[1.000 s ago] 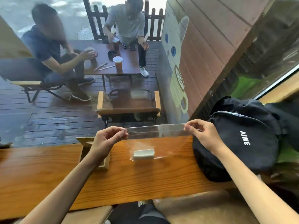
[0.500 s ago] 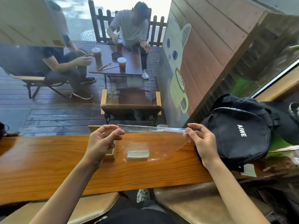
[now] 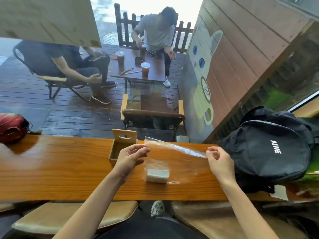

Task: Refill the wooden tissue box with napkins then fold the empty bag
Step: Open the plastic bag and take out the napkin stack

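A clear plastic bag (image 3: 177, 152) is stretched just above the wooden counter (image 3: 60, 169). My left hand (image 3: 131, 157) pinches its top left corner and my right hand (image 3: 219, 161) pinches its top right corner. A small white stack of napkins (image 3: 157, 175) lies in the bag's bottom, resting on the counter. The open wooden tissue box (image 3: 120, 147), with a slotted upright lid, stands just behind and left of my left hand; what is inside it cannot be made out.
A black backpack (image 3: 269, 149) lies on the counter right of my right hand. A red bag (image 3: 12, 126) sits at the counter's far left. Behind the window glass two people sit at a table on a deck. Padded stools stand below the counter.
The view has tilted down and my hands have lowered the bag, so the napkin stack now rests on the counter. The red bag has come into view on the left.
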